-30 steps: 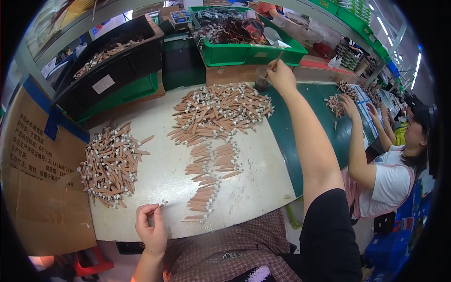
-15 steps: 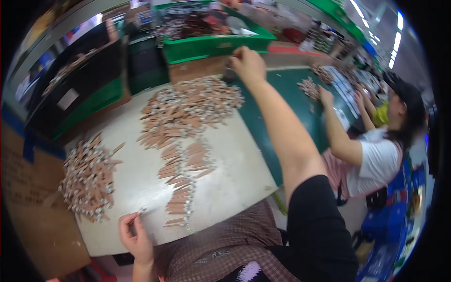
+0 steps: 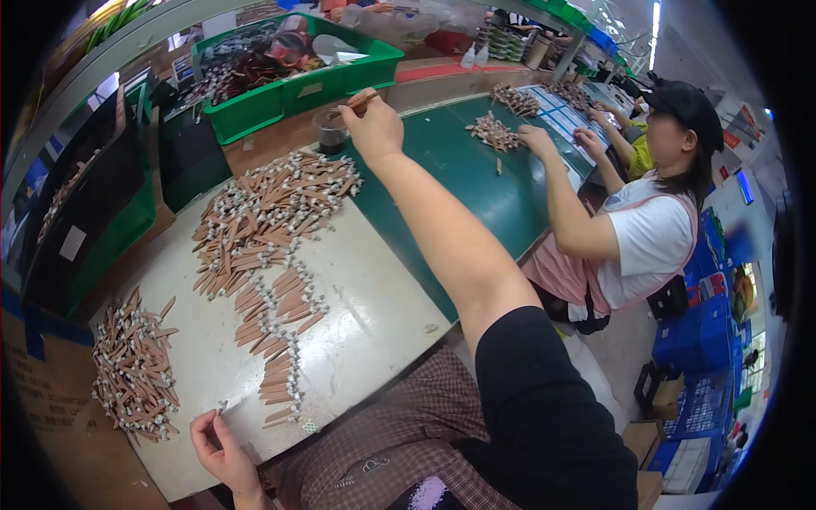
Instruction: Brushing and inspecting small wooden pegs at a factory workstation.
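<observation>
My left hand (image 3: 225,455) is at the near edge of the pale board, thumb and forefinger pinching a tiny grey-white piece (image 3: 222,407). My right hand (image 3: 376,129) reaches far forward, its fingers closed on a thin brown stick (image 3: 364,99). Just left of that hand stands a small clear cup (image 3: 330,134) with something dark in it. Small brown tapered pieces with grey-white ends form a large heap (image 3: 255,204) below the cup. From it a row of such pieces (image 3: 276,374) runs toward me. Another heap (image 3: 136,370) lies at the left.
A green crate (image 3: 297,92) of mixed parts stands behind the board (image 3: 374,297). Black bins (image 3: 93,195) rise at the left. On the right, a co-worker (image 3: 629,229) sits at a green mat (image 3: 442,195) with a small pile of pieces (image 3: 493,133).
The view has swung, so the whole scene sits further left. My right hand remains by the cup, now showing the stick more plainly. My left hand still pinches the tiny piece.
</observation>
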The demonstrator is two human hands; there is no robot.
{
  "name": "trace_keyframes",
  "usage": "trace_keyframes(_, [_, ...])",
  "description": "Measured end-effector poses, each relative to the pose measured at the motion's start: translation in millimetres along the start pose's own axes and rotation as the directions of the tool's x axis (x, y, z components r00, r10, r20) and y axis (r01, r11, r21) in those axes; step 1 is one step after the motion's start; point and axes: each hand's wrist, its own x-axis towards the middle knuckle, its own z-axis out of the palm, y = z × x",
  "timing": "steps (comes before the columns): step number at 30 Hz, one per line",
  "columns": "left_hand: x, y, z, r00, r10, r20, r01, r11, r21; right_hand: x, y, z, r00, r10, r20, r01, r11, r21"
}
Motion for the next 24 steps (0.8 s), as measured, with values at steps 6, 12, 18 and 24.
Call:
trace_keyframes(6, [1,-5,3,0.999,0.048,-0.004,-0.047,0.998,0.038,-6,7,-4,0.996,0.077,-0.046,-0.073,0.994,0.078])
trace_keyframes(12, [-1,-2,7,0.998,0.058,-0.013,-0.057,0.997,0.055,-6,6,-6,0.978,0.194,-0.074,-0.168,0.95,0.261])
trace_keyframes(18, [-1,-2,4,0.997,0.082,-0.005,-0.081,0.994,0.076,-19,4,-20,0.927,0.365,0.089,-0.284,0.525,0.802])
trace_keyframes(24, [-8,-8,-8,0.995,0.087,-0.038,-0.082,0.989,0.125,-85,-25,-65,0.858,0.32,0.402,-0.488,0.262,0.833])
